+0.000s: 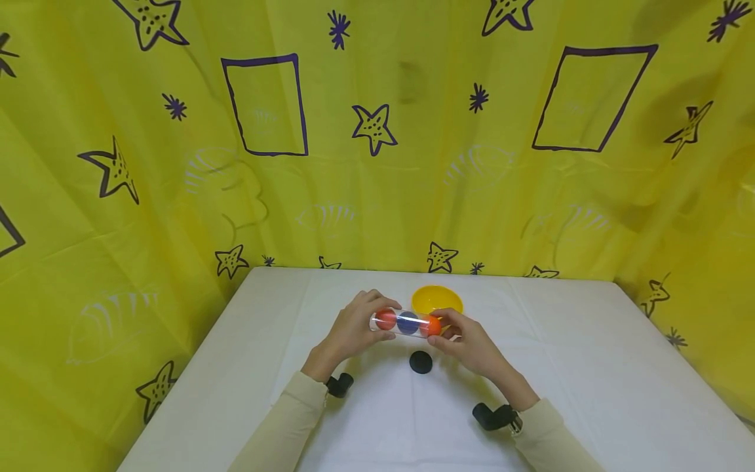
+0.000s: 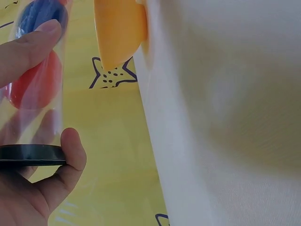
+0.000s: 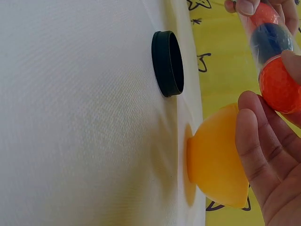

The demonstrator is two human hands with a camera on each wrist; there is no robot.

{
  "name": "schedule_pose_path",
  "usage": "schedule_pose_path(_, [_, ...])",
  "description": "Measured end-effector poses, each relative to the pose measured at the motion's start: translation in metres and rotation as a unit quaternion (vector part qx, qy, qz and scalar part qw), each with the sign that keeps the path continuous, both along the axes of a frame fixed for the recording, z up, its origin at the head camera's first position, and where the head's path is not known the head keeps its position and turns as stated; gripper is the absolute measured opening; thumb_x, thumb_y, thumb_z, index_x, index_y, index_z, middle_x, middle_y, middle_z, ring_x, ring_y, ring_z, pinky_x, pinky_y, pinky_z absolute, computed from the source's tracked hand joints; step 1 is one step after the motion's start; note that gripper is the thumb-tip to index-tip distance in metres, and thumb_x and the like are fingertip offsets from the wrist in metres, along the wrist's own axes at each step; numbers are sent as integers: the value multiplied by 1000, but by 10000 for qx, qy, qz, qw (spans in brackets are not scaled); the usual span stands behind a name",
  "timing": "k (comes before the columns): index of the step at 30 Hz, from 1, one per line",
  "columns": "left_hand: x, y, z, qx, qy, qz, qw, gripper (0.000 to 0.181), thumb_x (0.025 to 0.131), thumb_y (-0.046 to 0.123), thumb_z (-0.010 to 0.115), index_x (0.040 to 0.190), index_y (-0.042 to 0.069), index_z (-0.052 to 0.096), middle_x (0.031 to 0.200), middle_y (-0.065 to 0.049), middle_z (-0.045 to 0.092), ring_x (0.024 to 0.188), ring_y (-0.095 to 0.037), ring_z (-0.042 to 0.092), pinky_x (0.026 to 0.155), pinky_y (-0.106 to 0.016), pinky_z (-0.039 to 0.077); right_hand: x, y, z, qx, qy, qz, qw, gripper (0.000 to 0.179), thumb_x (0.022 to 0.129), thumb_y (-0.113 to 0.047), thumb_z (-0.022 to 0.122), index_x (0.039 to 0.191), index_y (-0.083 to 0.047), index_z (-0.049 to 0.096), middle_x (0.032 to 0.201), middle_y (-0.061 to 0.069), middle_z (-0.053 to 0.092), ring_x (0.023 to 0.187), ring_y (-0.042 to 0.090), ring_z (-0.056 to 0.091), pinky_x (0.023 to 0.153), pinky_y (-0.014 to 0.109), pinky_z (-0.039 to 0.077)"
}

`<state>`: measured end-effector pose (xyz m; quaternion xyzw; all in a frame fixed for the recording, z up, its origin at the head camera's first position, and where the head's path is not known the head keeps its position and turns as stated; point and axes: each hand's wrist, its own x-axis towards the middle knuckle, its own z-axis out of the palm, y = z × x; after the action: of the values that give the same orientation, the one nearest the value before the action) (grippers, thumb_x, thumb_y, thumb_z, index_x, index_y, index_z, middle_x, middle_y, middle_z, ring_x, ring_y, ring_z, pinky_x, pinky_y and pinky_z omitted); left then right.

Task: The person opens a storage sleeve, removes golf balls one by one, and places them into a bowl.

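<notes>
Above the table, my left hand (image 1: 354,324) holds a clear plastic tube (image 2: 52,123) sideways, fingers and thumb around its left part. A black cap (image 2: 33,154) closes that end, near the left palm. Inside the tube lie a red ball (image 1: 386,320) and a dark blue ball (image 1: 408,322). An orange ball (image 1: 434,326) sits at the uncapped right end, seeming to stick partly out. My right hand (image 1: 468,337) pinches this orange ball between thumb and fingers. Below the tube, a round black lid (image 1: 421,362) lies on the table.
Just behind the hands a yellow bowl (image 1: 436,298) stands on the white-covered table (image 1: 206,373). A yellow curtain (image 1: 413,190) with drawn stars hangs behind the table and along its sides. Each wrist wears a black camera mount (image 1: 494,417).
</notes>
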<state>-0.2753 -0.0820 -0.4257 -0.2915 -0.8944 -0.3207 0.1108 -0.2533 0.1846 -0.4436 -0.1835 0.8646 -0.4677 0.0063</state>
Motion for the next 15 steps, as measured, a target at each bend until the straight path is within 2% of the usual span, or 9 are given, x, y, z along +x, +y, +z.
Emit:
schedule_pose_path(6, [-1, -1, -2, 75, 20, -23, 10000, 47, 80, 18, 89, 122, 22, 70, 113, 1, 65, 106, -18, 53, 90, -37, 53, 0, 1, 1, 94, 70, -65, 9999, 47, 92, -25, 77, 133, -6, 60, 113, 12, 68, 89, 20, 63, 72, 22, 55])
schedule_pose_path(15, [-3, -2, -3, 167, -70, -111, 9998, 47, 80, 16, 89, 122, 22, 70, 113, 2, 65, 107, -17, 52, 93, -38, 52, -1, 3, 2, 230, 97, -134, 9996, 48, 91, -28, 78, 132, -8, 62, 103, 7, 69, 85, 17, 60, 68, 23, 52])
